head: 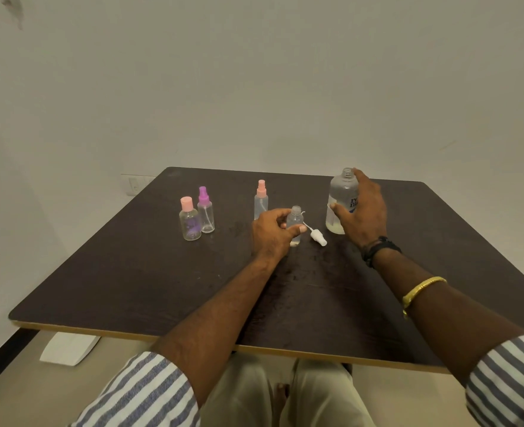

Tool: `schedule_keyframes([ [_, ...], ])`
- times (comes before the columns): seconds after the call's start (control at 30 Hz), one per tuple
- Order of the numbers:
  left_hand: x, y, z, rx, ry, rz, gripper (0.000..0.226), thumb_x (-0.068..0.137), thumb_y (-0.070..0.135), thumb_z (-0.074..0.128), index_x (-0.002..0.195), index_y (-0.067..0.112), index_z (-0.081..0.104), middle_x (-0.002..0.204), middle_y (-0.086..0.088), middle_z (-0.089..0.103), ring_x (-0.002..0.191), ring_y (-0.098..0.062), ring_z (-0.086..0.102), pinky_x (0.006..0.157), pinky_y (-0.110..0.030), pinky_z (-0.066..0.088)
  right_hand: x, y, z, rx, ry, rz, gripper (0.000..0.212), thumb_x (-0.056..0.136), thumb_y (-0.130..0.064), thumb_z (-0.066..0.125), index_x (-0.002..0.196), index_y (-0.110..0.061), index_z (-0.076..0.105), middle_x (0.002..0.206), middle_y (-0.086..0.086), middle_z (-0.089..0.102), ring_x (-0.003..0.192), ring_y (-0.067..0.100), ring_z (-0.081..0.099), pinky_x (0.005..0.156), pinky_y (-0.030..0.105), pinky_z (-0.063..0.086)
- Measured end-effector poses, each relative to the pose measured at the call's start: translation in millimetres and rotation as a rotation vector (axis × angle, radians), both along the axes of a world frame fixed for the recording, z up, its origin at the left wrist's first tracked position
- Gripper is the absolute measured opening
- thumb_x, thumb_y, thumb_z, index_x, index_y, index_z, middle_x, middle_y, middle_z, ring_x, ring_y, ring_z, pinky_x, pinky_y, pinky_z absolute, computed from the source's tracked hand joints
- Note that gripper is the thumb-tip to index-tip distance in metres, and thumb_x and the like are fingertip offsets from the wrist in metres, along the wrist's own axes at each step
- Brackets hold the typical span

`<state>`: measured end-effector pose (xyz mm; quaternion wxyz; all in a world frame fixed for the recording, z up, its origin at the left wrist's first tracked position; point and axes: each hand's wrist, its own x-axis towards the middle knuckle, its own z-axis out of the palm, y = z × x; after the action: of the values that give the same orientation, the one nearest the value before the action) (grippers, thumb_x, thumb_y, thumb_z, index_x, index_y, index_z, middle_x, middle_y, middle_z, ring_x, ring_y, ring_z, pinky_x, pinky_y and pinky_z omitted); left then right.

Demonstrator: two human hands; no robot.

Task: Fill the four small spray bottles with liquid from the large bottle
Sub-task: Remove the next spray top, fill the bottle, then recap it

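Head camera view, looking down at a dark brown table (131, 272) against a pale wall. The large bottle (342, 201) stands upright on the far right part of the table. It is clear plastic with a partly hidden label, its neck is uncapped, and pale liquid sits in its lower part. The right hand (361, 211) wraps around its right side, thumb across the front and fingers reaching up near the neck.

Just to its left, the left hand (273, 232) pinches a small open bottle (295, 223) between thumb and curled fingers, upright on the table. Whether it holds any liquid is hard to tell. A white spray top (317, 237) with its thin tube lies on the table between the two bottles.

Behind the left hand stands a slim clear bottle with a peach sprayer (260, 200), its base hidden by the hand. Farther left, two more stand side by side: a bottle with a purple sprayer (206, 211) and a rounder bottle with a pink cap (189, 220), tinted purple low down.

A black wristband (379, 249) and gold bangle (422, 289) circle the right arm. Striped sleeves are cut off at the bottom edge.
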<state>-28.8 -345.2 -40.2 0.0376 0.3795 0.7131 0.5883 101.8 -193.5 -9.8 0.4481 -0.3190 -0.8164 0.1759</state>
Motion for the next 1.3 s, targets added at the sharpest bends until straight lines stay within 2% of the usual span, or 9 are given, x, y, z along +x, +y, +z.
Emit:
schedule_keyframes([
  [0.2,-0.6,0.8,0.0,-0.011,0.015,0.0,0.042,0.075,0.027,0.087,0.114,0.014,0.074,0.103,0.001,0.075,0.089,-0.012,0.067,0.075,-0.016,0.053,-1.0,2.3,-4.8,-0.031,0.003,-0.024,0.081,0.081,-0.021,0.082,0.15,-0.022,0.039,0.143,0.009,0.051,0.131,0.029,0.05,0.109,0.044,0.044],
  [0.33,-0.7,2.2,-1.2,-0.009,0.026,0.009,0.042,0.075,0.028,0.088,0.113,0.014,0.075,0.1,0.001,0.075,0.088,-0.013,0.069,0.076,-0.022,0.056,0.7,6.7,-6.4,-0.039,0.021,-0.052,0.081,0.08,-0.027,0.082,0.149,-0.023,0.04,0.139,0.008,0.056,0.126,0.027,0.052,0.104,0.041,0.046],
  [0.47,-0.8,2.7,-2.3,-0.009,0.023,0.006,0.044,0.075,0.028,0.087,0.115,0.014,0.074,0.106,0.0,0.075,0.091,-0.012,0.067,0.075,-0.016,0.052,0.5,9.4,-7.1,-0.055,0.024,-0.054,0.083,0.077,-0.03,0.084,0.147,-0.025,0.039,0.136,0.006,0.059,0.122,0.028,0.057,0.102,0.044,0.05],
  [0.67,-2.5,2.7,-3.6,0.001,0.002,0.01,0.044,0.074,0.028,0.088,0.114,0.015,0.074,0.102,0.002,0.075,0.091,-0.014,0.07,0.082,-0.027,0.059,-1.4,8.1,-7.9,-0.077,0.013,-0.046,0.086,0.077,-0.032,0.085,0.149,-0.024,0.038,0.14,0.007,0.057,0.126,0.03,0.056,0.105,0.046,0.049],
  [0.83,-2.5,1.6,-5.4,0.003,0.002,0.008,0.044,0.074,0.028,0.088,0.114,0.016,0.074,0.102,0.002,0.076,0.09,-0.013,0.07,0.082,-0.029,0.059,0.3,-4.9,-2.1,-0.055,0.044,-0.118,0.096,0.073,-0.062,0.081,0.149,-0.022,0.038,0.144,0.008,0.05,0.13,0.026,0.05,0.102,0.044,0.047],
  [0.97,-3.0,1.1,-4.2,-0.003,-0.006,0.008,0.044,0.074,0.028,0.088,0.114,0.015,0.074,0.097,0.006,0.073,0.091,-0.014,0.07,0.081,-0.026,0.058,-2.3,-17.6,5.7,0.125,0.102,-0.244,0.069,0.079,-0.061,0.075,0.13,-0.019,0.053,0.126,0.008,0.057,0.116,0.027,0.052,0.095,0.044,0.045],
  [1.1,-3.0,1.8,-5.6,0.005,-0.012,-0.002,0.043,0.074,0.026,0.088,0.113,0.015,0.075,0.101,0.001,0.076,0.091,-0.014,0.071,0.084,-0.032,0.061,-6.6,-25.2,6.2,0.181,0.149,-0.049,0.031,0.088,-0.038,0.074,0.107,-0.019,0.058,0.099,0.001,0.06,0.085,0.015,0.056,0.073,0.035,0.054],
  [1.2,-2.9,1.5,-6.2,0.017,-0.012,-0.008,0.044,0.074,0.026,0.088,0.114,0.014,0.074,0.104,0.0,0.077,0.091,-0.011,0.072,0.085,-0.031,0.061,-10.5,-28.5,-0.4,0.2,-0.063,0.068,0.014,0.089,-0.029,0.071,0.094,-0.019,0.063,0.084,-0.004,0.062,0.071,0.013,0.057,0.063,0.031,0.05],
  [1.3,-3.2,1.3,-6.8,0.011,-0.003,-0.008,0.046,0.074,0.027,0.088,0.115,0.014,0.074,0.105,0.0,0.077,0.092,-0.011,0.072,0.084,-0.032,0.061,-14.7,-31.7,-9.4,0.155,-0.369,0.095,0.018,0.09,-0.037,0.068,0.091,-0.02,0.062,0.086,0.0,0.065,0.077,0.018,0.06,0.07,0.032,0.052],
])
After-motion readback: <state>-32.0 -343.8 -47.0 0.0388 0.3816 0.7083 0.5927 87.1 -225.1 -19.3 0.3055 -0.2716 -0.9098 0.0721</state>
